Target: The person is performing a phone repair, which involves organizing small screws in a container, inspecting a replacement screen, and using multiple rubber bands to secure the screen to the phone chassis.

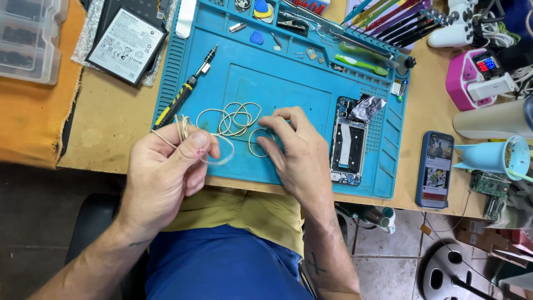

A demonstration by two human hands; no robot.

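The left hand (166,166) pinches thin, pale rubber bands (236,119). The right hand (294,150), fingers spread, presses one round loop on the bumpy blue mat (288,83).

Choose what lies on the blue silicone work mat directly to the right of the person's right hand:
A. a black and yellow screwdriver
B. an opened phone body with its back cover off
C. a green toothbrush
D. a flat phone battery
B: the opened phone body with exposed boards lies on the blue silicone work mat just right of the right hand, which touches the pale thin rubber bands.
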